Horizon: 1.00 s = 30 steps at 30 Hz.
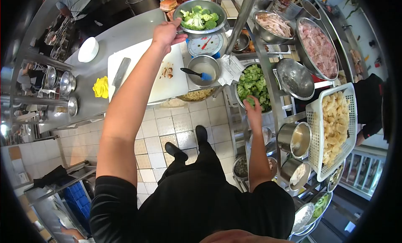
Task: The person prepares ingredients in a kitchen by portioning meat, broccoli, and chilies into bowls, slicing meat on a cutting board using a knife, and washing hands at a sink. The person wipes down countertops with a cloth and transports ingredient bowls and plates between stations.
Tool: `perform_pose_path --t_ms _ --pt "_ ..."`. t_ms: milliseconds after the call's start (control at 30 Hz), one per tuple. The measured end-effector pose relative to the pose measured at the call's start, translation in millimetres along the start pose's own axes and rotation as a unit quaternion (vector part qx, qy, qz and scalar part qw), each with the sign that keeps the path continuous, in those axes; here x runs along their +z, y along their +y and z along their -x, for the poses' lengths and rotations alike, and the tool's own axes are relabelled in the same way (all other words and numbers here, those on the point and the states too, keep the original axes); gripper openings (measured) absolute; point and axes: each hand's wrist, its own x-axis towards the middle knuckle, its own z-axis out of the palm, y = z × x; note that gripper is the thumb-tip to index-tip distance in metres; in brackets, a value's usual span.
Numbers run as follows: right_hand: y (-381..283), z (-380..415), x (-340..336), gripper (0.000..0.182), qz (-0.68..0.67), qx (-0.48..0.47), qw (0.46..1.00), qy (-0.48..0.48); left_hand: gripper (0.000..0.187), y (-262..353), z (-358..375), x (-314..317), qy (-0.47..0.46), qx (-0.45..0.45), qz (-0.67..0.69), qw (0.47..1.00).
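My left hand (166,36) grips the rim of a metal bowl (223,20) holding broccoli florets (199,18), above a round dial scale (205,44). My right hand (252,108) is at the front edge of a large bowl of green broccoli (253,84) on the rack to the right, with its fingers pressed round a green floret. Between the hands are a small pot (202,67) with a blue-tipped brush (201,75) across it and some white paper slips (230,69).
A white cutting board (176,82) carries a cleaver (122,71) and brown scraps. Left of it are a yellow cloth (101,87) and a white bowl (88,49). Rack posts, meat bowls (317,48) and a white basket (351,117) stand right. Other people work at the edges.
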Motion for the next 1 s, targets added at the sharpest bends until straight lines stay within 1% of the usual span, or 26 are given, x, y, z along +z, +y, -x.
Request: perform_pose_path --t_ms 33,67,100,167,233,300,367,433,533,567,633,667,700,733,767,800,833,867,900,933,1000 --pt "-18 7 9 0.036 -0.005 0.005 1.000 -0.027 0.039 2 3 1 0.001 -0.004 -0.002 1.000" --pt "-31 7 16 0.035 0.019 -0.044 0.998 -0.043 0.039 3 6 2 0.002 -0.007 -0.003 1.000" --pt "-46 7 23 0.034 0.043 -0.093 0.993 -0.059 0.043 3 9 3 -0.001 -0.002 -0.010 1.000" --pt "-105 10 42 0.032 0.060 -0.261 0.962 -0.058 0.045 1 9 2 -0.010 -0.024 -0.016 1.000" --pt "-164 1 62 0.033 0.045 -0.288 0.955 -0.052 0.048 0 11 1 -0.018 -0.037 -0.015 0.999" --pt "-228 -16 84 0.038 0.089 -0.374 0.922 -0.036 0.048 0 14 0 -0.016 -0.037 0.003 0.999" --pt "-280 -36 110 0.046 0.129 -0.436 0.890 -0.018 0.048 4 16 -2 -0.016 -0.040 0.010 0.999" --pt "-327 -39 129 0.062 0.176 -0.419 0.889 -0.053 0.047 9 17 -3 -0.016 -0.044 0.014 0.999" --pt "-334 -59 149 0.077 0.220 -0.552 0.797 0.113 0.046 16 19 -5 -0.010 -0.030 0.012 0.999" --pt "-336 -47 139 0.083 0.234 -0.557 0.788 0.118 0.045 17 17 -6 -0.016 -0.030 0.012 0.999" --pt "-323 -13 119 0.063 0.129 -0.504 0.852 0.060 0.042 14 14 -7 -0.025 -0.033 0.018 0.999" --pt "-300 -2 111 0.049 0.022 -0.466 0.884 0.033 0.041 14 14 -8 -0.024 -0.035 0.023 0.999" --pt "-263 2 104 0.035 -0.086 -0.420 0.903 0.005 0.039 13 15 -8 -0.023 -0.038 0.028 0.999" --pt "-214 -5 100 0.016 -0.096 -0.509 0.850 0.095 0.037 13 15 -9 -0.023 -0.041 0.033 0.998" --pt "-154 -14 92 0.012 -0.073 -0.516 0.844 0.126 0.036 13 14 -11 -0.024 -0.049 0.037 0.998" --pt "-123 0 79 0.008 -0.004 -0.482 0.874 0.069 0.035 13 13 -12 -0.029 -0.046 0.041 0.998" --pt "-79 -1 72 0.009 0.011 -0.379 0.924 0.057 0.034 14 12 -12 -0.037 -0.046 0.041 0.997" --pt "-37 -8 62 0.011 0.020 -0.341 0.937 0.079 0.034 14 12 -13 -0.045 -0.045 0.041 0.997" --pt "4 -16 48 0.016 0.029 -0.302 0.947 0.101 0.033 16 12 -13 -0.043 -0.043 0.040 0.997" --pt "43 -24 29 0.017 0.084 -0.283 0.946 0.133 0.033 17 12 -13 -0.040 -0.040 0.038 0.998" --pt "91 -28 -9 0.020 0.179 -0.239 0.938 0.178 0.032 16 11 -13 -0.037 -0.034 0.041 0.998"
